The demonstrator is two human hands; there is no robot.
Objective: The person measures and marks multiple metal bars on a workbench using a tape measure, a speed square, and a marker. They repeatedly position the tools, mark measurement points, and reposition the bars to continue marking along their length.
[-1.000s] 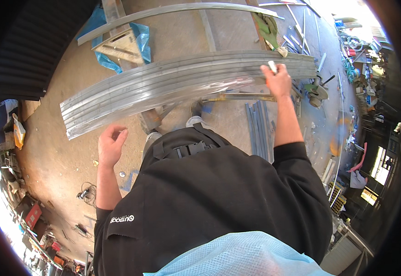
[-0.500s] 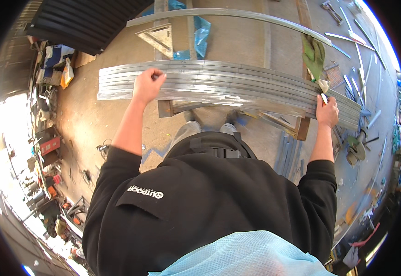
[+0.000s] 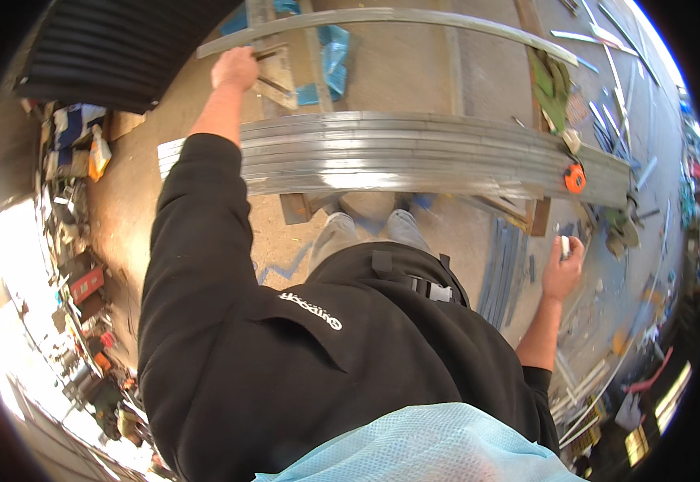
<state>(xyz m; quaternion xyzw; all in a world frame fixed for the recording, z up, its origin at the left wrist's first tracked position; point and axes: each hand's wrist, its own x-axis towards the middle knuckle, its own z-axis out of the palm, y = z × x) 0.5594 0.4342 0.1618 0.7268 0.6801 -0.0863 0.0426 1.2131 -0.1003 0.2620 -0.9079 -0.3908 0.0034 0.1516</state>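
The left hand [image 3: 235,68] was on the set square [image 3: 278,71] beyond the metal bars [image 3: 390,153], couldn't tell if gripping, probably the grabbing step and needing a solid edge hold next, while the right hand [image 3: 563,269] pinched a white stick [image 3: 565,247] on their near side.

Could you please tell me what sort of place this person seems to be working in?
Probably a metalworking workshop: long metal bars lie side by side before the person, what looks like an orange tape measure rests on them, and more long strips lie on the floor.
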